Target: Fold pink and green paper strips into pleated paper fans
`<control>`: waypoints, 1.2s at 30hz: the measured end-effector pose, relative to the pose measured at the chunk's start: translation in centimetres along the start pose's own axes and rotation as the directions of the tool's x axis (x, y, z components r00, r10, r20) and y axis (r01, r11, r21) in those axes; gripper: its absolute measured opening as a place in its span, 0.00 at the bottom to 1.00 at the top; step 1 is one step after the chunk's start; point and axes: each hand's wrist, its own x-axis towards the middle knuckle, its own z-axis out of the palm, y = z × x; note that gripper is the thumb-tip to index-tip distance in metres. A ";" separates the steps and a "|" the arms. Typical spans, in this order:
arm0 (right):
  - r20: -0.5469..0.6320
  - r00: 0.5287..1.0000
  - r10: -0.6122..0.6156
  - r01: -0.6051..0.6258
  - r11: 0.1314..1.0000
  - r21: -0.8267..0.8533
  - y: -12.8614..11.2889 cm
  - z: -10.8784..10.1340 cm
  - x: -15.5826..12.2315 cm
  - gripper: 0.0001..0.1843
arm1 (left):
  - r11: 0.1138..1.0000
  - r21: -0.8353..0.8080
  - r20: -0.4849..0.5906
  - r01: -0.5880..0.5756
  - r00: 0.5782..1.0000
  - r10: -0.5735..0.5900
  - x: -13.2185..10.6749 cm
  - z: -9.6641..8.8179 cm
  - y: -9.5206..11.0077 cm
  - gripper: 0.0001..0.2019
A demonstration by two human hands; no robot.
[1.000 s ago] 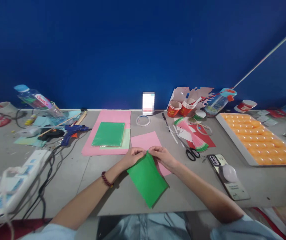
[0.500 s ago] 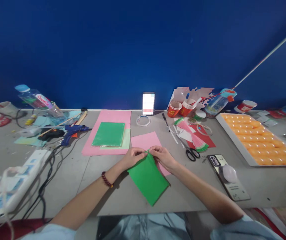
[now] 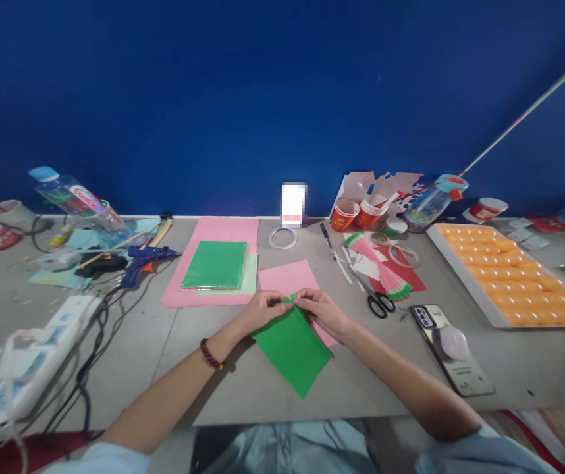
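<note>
A sheet of green paper [image 3: 292, 349] hangs from my fingertips, tilted toward me above the table's front part. My left hand [image 3: 263, 309] pinches its top corner from the left. On the other side of that same corner, my right hand [image 3: 322, 312] pinches with thumb and forefinger, the two hands almost touching. The exact fold between the fingertips is too small to make out. Partly beneath the right hand and the green sheet lies a pink sheet of paper [image 3: 290, 276].
Left of my hands, a pack of green paper [image 3: 216, 264] rests on larger pink paper [image 3: 176, 293], near a blue glue gun [image 3: 144, 260] and a power strip [image 3: 40, 362]. To the right are black-handled scissors [image 3: 381, 304], a phone [image 3: 453, 352], paper cups [image 3: 346, 216] and an orange-filled tray [image 3: 514, 276].
The lower end of the green paper has lifted slightly, and its right corner has shifted a little to the left. Both hands stay at the top corner.
</note>
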 end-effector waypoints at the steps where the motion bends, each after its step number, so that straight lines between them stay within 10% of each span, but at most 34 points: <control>1: -0.001 1.000 -0.004 0.004 1.000 0.003 0.0 0.0 0.0 0.16 | 1.000 0.007 0.001 -0.004 1.000 0.004 0.0 0.0 0.0 0.18; 36: -0.076 0.997 -0.017 0.020 0.999 0.045 -0.1 0.5 -0.1 0.17 | 1.000 0.011 -0.044 0.006 0.999 -0.006 0.4 -0.1 -0.7 0.17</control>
